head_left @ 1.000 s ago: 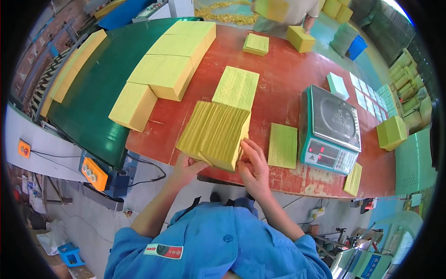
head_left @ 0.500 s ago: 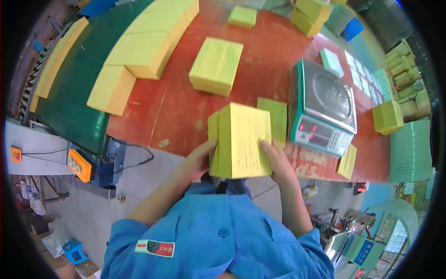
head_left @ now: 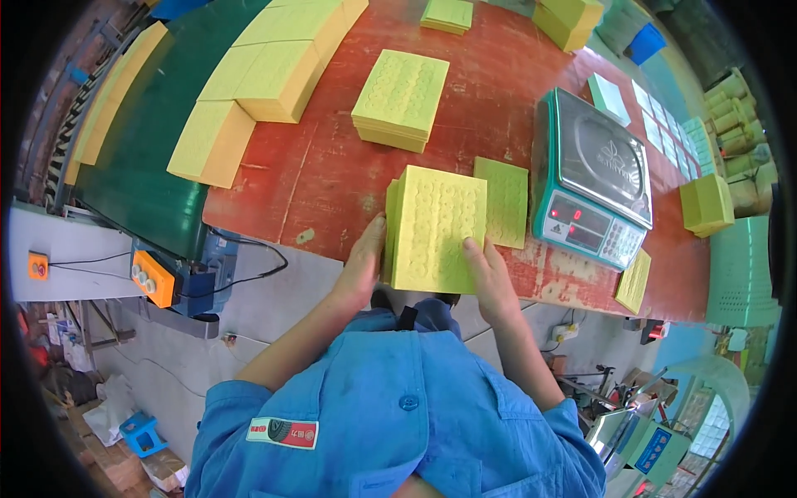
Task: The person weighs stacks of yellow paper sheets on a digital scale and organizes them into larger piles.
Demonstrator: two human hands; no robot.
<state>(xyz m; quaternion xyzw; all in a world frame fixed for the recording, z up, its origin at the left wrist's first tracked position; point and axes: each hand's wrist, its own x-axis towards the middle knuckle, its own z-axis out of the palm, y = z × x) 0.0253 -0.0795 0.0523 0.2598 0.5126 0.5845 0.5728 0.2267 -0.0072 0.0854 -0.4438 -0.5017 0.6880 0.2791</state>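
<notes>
Two bare hands clasp one thick stack of yellow embossed sheets [head_left: 436, 231] at the centre of the frame, over the near edge of the red table [head_left: 332, 178]. The left hand [head_left: 364, 261] presses flat against the stack's left side; the right hand [head_left: 488, 278] lies on its lower right face with fingers spread, so both grips are closed on the stack. Just right of it a single yellow-green sheet [head_left: 504, 202] lies flat on the table, touching or nearly touching the stack. Right of centre stands a teal weighing scale [head_left: 594, 178] with a steel pan. Above centre rests another yellow stack [head_left: 401, 100]. In the upper left, yellow blocks [head_left: 249, 83] sit on a green conveyor belt [head_left: 141, 166].
</notes>
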